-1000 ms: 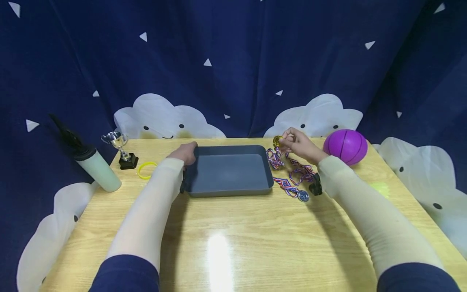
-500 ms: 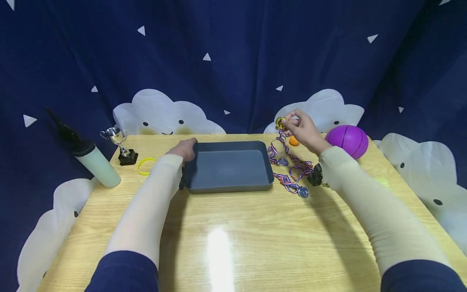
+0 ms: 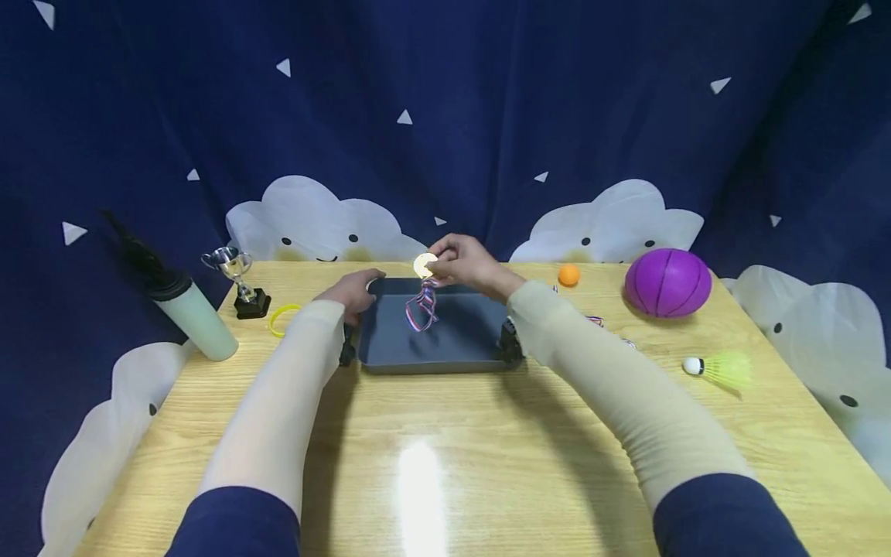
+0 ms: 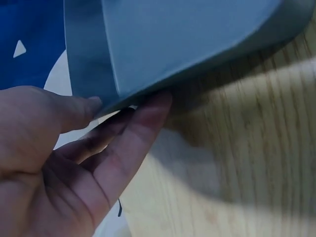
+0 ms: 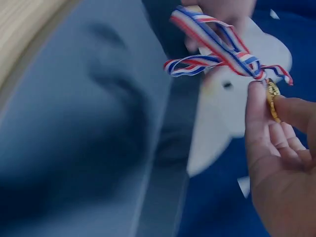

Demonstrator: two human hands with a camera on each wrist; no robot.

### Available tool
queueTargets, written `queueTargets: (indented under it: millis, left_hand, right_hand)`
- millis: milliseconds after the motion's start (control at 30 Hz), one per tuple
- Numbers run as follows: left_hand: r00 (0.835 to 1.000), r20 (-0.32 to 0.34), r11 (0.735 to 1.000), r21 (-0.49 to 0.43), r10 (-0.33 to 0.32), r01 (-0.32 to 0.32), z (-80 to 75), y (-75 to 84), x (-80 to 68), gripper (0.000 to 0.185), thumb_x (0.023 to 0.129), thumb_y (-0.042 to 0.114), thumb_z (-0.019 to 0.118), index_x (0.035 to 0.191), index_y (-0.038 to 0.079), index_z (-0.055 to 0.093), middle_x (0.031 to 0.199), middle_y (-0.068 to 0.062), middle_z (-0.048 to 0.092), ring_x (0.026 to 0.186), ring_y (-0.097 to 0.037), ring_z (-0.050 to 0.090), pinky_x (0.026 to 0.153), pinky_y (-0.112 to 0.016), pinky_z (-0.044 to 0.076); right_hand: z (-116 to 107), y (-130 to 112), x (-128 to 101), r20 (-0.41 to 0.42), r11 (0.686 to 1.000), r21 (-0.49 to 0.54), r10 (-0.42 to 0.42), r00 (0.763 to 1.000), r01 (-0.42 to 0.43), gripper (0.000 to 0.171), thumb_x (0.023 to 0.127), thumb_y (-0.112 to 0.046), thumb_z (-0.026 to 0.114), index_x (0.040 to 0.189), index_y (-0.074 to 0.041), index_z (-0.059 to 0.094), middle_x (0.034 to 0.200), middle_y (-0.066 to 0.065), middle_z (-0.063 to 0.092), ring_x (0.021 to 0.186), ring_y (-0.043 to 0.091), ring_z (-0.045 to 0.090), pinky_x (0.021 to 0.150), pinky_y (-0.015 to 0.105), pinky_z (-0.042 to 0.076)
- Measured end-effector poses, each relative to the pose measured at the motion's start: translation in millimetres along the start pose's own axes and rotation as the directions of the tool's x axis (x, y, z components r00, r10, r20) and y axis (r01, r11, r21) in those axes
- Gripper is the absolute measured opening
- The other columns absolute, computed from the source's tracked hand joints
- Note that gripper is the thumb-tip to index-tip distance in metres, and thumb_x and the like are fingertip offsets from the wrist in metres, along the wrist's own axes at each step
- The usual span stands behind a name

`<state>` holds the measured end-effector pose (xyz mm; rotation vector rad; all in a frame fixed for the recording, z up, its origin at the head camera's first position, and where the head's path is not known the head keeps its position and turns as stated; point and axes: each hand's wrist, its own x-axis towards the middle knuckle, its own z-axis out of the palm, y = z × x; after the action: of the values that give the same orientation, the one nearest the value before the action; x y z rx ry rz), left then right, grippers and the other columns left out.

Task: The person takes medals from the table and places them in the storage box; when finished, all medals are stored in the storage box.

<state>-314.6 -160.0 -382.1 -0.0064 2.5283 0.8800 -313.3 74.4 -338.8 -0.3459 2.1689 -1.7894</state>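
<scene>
A grey rectangular tray lies on the wooden table. My left hand grips its left end; in the left wrist view the thumb rests at the rim of the tray and the fingers lie along the outer wall. Between thumb and fingers of my right hand is a gold medal, held above the tray's back edge. Its red, white and blue ribbon, tied in loops, dangles over the tray. My right forearm hides most of the other medals, leaving bits of ribbon in sight.
A silver trophy cup, a pale green bottle with a black top and a yellow wristband are on the left. On the right are an orange ball, a purple ball and a yellow shuttlecock. A dark curtain hangs behind.
My right hand lifted the gold medal from the ribbon pile right of the tray and carried it left, over the tray. My left hand stayed on the tray's left end.
</scene>
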Motion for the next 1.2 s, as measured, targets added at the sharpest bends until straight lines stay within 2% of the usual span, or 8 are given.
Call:
queueTargets:
  millis: [267, 467, 533, 733, 900, 1000, 1100, 1200]
  left_hand:
    - [0.999, 0.034, 0.970, -0.241, 0.013, -0.004, 1.6, -9.5, -6.9, 0.061, 0.111, 0.003, 0.039, 0.168, 0.020, 0.024, 0.170, -0.026, 0.023, 0.139, -0.049, 0.052, 0.096, -0.060, 0.060]
    - [0.999, 0.054, 0.967, -0.253, -0.005, 0.018, 3.2, -14.1, -6.1, 0.059, 0.114, 0.011, 0.036, 0.169, 0.027, 0.021, 0.165, -0.026, 0.034, 0.125, -0.047, 0.064, 0.096, -0.060, 0.060]
    - [0.999, 0.049, 0.963, -0.267, -0.011, 0.023, 5.1, -16.3, -5.3, 0.058, 0.114, 0.014, 0.035, 0.169, 0.030, 0.020, 0.163, -0.025, 0.038, 0.117, -0.042, 0.067, 0.093, -0.058, 0.062]
    - [0.999, 0.044, 0.941, -0.337, -0.009, 0.023, 10.4, -22.8, -0.9, 0.056, 0.116, 0.022, 0.032, 0.168, 0.037, 0.017, 0.151, -0.022, 0.046, 0.088, -0.024, 0.065, 0.074, -0.043, 0.061]
    - [0.999, -0.017, 0.955, -0.294, 0.030, -0.033, 14.5, -23.9, 2.3, 0.055, 0.116, 0.025, 0.030, 0.168, 0.035, 0.017, 0.158, -0.021, 0.042, 0.102, -0.031, 0.066, 0.082, -0.045, 0.060]
    - [0.996, -0.066, 0.964, -0.253, 0.065, -0.080, 17.9, -26.2, 1.9, 0.054, 0.116, 0.025, 0.030, 0.169, 0.031, 0.019, 0.162, -0.021, 0.040, 0.112, -0.032, 0.065, 0.089, -0.046, 0.060]
    - [0.994, -0.085, 0.960, -0.264, 0.068, -0.088, 21.3, -29.7, -0.7, 0.054, 0.116, 0.027, 0.030, 0.169, 0.031, 0.019, 0.155, -0.023, 0.047, 0.099, -0.027, 0.068, 0.080, -0.040, 0.061]
    - [0.994, -0.092, 0.949, -0.303, 0.061, -0.087, 23.6, -33.6, -3.2, 0.054, 0.116, 0.028, 0.030, 0.169, 0.032, 0.019, 0.147, -0.025, 0.052, 0.082, -0.020, 0.067, 0.068, -0.034, 0.059]
  right_hand:
    - [66, 24, 30, 0.049, 0.976, -0.088, 0.206, 0.977, -0.201, 0.013, 0.097, 0.012, 0.062, 0.104, 0.005, 0.053, 0.083, 0.009, 0.060, 0.060, 0.011, 0.063, 0.058, 0.019, 0.059]
    - [82, 39, 35, 0.027, 0.943, -0.244, 0.238, 0.971, -0.225, 0.011, 0.098, 0.006, 0.066, 0.106, 0.006, 0.059, 0.088, 0.015, 0.069, 0.064, 0.012, 0.065, 0.076, 0.032, 0.066]
    - [83, 41, 35, 0.015, 0.918, -0.337, 0.225, 0.974, -0.207, 0.013, 0.096, 0.004, 0.069, 0.107, 0.007, 0.063, 0.093, 0.016, 0.071, 0.067, 0.013, 0.065, 0.079, 0.034, 0.066]
    - [81, 47, 34, -0.025, 0.806, -0.570, 0.178, 0.984, -0.160, 0.009, 0.095, -0.005, 0.073, 0.095, 0.000, 0.065, 0.087, 0.005, 0.064, 0.062, 0.009, 0.059, 0.067, 0.025, 0.060]
    - [77, 45, 34, -0.013, 0.731, -0.672, 0.144, 0.990, -0.115, 0.014, 0.097, -0.009, 0.069, 0.089, -0.007, 0.058, 0.085, 0.003, 0.061, 0.058, 0.008, 0.057, 0.065, 0.023, 0.057]
    - [73, 44, 36, 0.010, 0.746, -0.655, 0.165, 0.986, -0.118, 0.011, 0.101, -0.009, 0.066, 0.093, -0.005, 0.058, 0.089, 0.006, 0.062, 0.063, 0.011, 0.063, 0.069, 0.026, 0.062]
    - [62, 39, 36, 0.055, 0.807, -0.580, 0.175, 0.983, -0.111, 0.008, 0.104, -0.006, 0.062, 0.101, 0.000, 0.059, 0.094, 0.009, 0.063, 0.069, 0.015, 0.067, 0.076, 0.032, 0.066]
    - [35, 29, 33, 0.102, 0.877, -0.478, 0.118, 0.988, -0.055, 0.009, 0.104, -0.002, 0.060, 0.105, 0.006, 0.059, 0.090, 0.013, 0.064, 0.069, 0.016, 0.068, 0.078, 0.037, 0.067]
